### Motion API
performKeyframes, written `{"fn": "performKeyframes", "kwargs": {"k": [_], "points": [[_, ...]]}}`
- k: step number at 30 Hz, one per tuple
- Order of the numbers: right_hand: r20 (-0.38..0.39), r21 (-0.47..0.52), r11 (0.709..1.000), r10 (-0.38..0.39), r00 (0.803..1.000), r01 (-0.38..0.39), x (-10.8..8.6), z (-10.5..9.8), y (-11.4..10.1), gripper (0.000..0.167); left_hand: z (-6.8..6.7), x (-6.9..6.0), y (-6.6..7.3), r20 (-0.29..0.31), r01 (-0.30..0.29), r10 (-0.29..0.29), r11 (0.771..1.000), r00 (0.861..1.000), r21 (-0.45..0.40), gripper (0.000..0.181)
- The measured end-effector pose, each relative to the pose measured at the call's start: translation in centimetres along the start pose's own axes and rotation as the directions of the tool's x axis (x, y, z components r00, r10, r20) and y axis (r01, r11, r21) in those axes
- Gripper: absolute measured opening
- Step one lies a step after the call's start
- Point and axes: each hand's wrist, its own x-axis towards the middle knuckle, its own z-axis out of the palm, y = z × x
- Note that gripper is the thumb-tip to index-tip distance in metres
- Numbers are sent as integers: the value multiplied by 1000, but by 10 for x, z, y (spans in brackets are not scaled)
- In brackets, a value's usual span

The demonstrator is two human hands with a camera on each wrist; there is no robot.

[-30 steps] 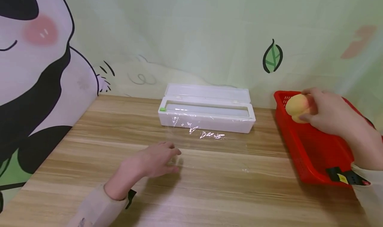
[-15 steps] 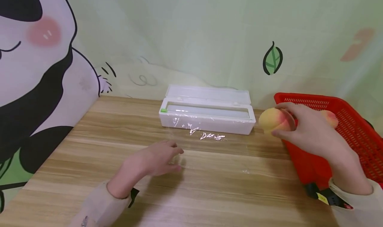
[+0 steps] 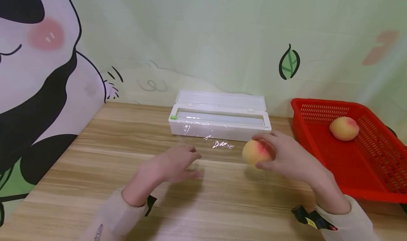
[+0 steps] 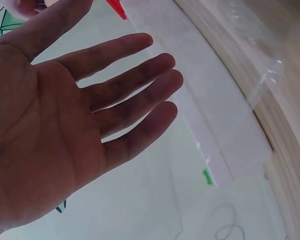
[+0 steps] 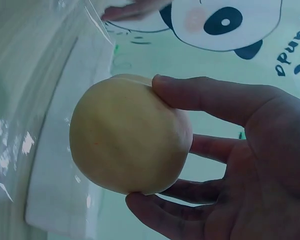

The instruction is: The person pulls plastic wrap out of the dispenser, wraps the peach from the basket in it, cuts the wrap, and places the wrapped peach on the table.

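Observation:
In the head view my right hand (image 3: pixel 286 158) grips a yellow and pink peach (image 3: pixel 255 152) above the right part of the table, in front of a white cling film box (image 3: pixel 219 128). The right wrist view shows the peach (image 5: pixel 127 137) between the thumb and fingers. My left hand (image 3: pixel 173 165) hovers left of the peach and holds nothing; its fingers are loosely extended in the left wrist view. Clear film (image 3: pixel 222 145) runs from the box toward me over the wood; its edges are hard to make out.
On the right stands a red plastic basket (image 3: pixel 353 177) with another peach (image 3: pixel 344 128) in it. The box's clear lid (image 3: pixel 220 101) is raised at the back, and a green slider (image 3: pixel 173 117) sits at its left end. A printed cloth (image 3: pixel 206 50) hangs behind the table.
My right hand has carried the peach left out of the red basket to above the film, uncovering the other peach inside. The left hand has shifted slightly right.

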Motion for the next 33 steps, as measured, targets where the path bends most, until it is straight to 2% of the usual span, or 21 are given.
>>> {"fn": "performKeyframes", "kwargs": {"k": [6,11,14,18,24,33], "points": [[50,5,999,-44,998,44,16,29,-10,63,-2,5,4,9,-27,27,1000,1000,11,53],[54,26,995,-96,994,94,28,51,-15,67,-3,7,6,23,-15,15,1000,1000,20,54],[53,42,993,-116,992,114,34,62,-17,63,-4,7,7,28,-5,5,1000,1000,26,55],[50,59,990,-129,990,126,40,71,-19,57,-3,9,8,18,9,-9,1000,1000,14,59],[47,46,987,-153,987,151,45,81,-23,60,0,12,7,-9,27,-28,998,1000,-57,58],[65,38,987,-156,986,153,45,91,-29,62,-1,10,10,-5,19,-20,998,1000,-58,49]]}}
